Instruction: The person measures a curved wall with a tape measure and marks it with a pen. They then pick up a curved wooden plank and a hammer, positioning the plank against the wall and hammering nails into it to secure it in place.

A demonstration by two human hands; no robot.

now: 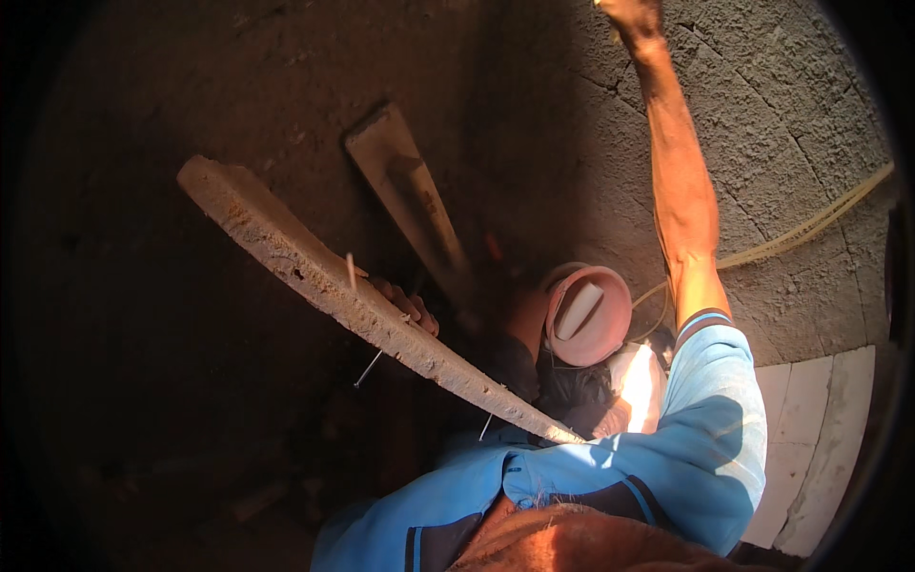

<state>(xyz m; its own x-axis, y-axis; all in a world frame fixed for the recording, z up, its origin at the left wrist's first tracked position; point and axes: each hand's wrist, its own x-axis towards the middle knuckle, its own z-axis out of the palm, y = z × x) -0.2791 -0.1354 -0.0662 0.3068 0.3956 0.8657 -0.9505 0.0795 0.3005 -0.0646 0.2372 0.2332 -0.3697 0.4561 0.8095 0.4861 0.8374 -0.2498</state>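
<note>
Below the rough grey wall point(762, 114), I see a co-worker's hand point(408, 307) closed around the cement-crusted plank point(324, 276), which looks mid-placement and not yet fixed; the wearer's own hands are out of view.

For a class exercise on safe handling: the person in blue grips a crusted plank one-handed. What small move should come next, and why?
Probably slide the gripping hand clear of the thin nail-like spike beside it: the plank is tilted, held by one hand only, while the other arm reaches up to the rough wall.
</note>
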